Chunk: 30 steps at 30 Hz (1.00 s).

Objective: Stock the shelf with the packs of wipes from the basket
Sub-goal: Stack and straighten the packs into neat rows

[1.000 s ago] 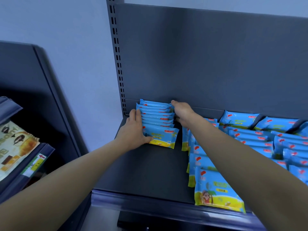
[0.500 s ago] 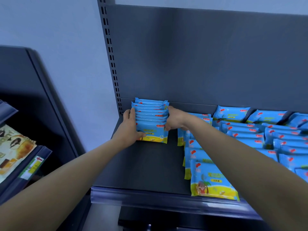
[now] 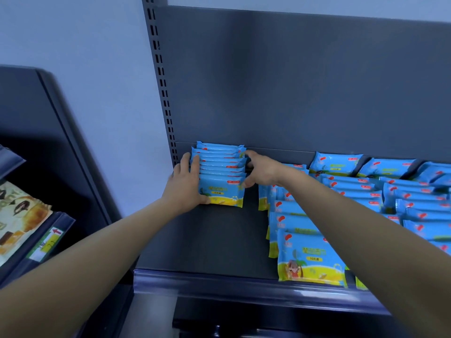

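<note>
Since a second ago the right hand (image 3: 262, 170) has come off the back corner of the row of packs (image 3: 220, 172) and down along its right end, and the row looks squarer.

In the head view, that hand clasps the row's right end, forefinger by the rearmost pack and thumb on the front pack's edge. The left hand (image 3: 186, 185) lies flat against the left end, fingers straight, thumb tucked at the front pack's lower corner. The row stands on edge at the back-left corner of the shelf (image 3: 207, 240), close against the back panel (image 3: 292, 81) and just beside the perforated upright (image 3: 162, 81).

Each pack is blue, with a red bean-shaped mark near the top and a yellow beach scene below. A small yellow tag on the front reads "10", followed by characters too small to read. The nearest stocked pack (image 3: 310, 257), to the right, shows the same plus a cartoon child under a palm. On the neighbouring shelf to the left, a price tag (image 3: 50, 241) carries a red arrow. Its print is blurred, as is the lettering on the snack bag (image 3: 22, 215) behind it.

Bare deck runs from the row's front face down to the front rail (image 3: 219, 280). A narrow bare strip separates the row from the next column of packs, and the right forearm crosses over that column.
</note>
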Motion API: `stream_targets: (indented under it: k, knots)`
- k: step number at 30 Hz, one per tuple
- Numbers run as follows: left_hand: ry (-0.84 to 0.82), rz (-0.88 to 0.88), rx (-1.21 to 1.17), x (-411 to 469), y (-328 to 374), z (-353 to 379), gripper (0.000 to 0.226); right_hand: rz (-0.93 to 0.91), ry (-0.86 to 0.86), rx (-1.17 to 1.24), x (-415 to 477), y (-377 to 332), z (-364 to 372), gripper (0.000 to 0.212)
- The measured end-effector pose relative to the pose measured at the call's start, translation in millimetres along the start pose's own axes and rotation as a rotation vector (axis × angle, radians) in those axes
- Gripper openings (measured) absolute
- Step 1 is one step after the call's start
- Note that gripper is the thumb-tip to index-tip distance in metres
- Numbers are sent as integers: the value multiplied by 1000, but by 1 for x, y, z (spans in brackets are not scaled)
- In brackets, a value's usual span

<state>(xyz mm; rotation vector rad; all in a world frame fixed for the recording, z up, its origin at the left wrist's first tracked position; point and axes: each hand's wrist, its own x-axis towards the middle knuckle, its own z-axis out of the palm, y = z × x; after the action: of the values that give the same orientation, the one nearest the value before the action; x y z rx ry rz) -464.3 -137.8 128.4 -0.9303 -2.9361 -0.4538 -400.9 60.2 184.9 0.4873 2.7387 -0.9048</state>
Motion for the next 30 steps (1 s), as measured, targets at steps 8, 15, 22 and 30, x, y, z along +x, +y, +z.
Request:
stream_targets:
  k: [8,15,22,30]
  knots:
    - [198,216,45,-10,36,-15,89,-48,41,-48,-18,16,-33,68]
    - [-175,546,-310,-27,118,-7,79,79,-10,-287,-23,60,-62,59]
    - [-387,643,60,-33,158,34,123,107,14,-251,-18,90,-63,61]
    - [-316,498,4,-20,161,38,114,133,-50,-264,-2,94,-65,69]
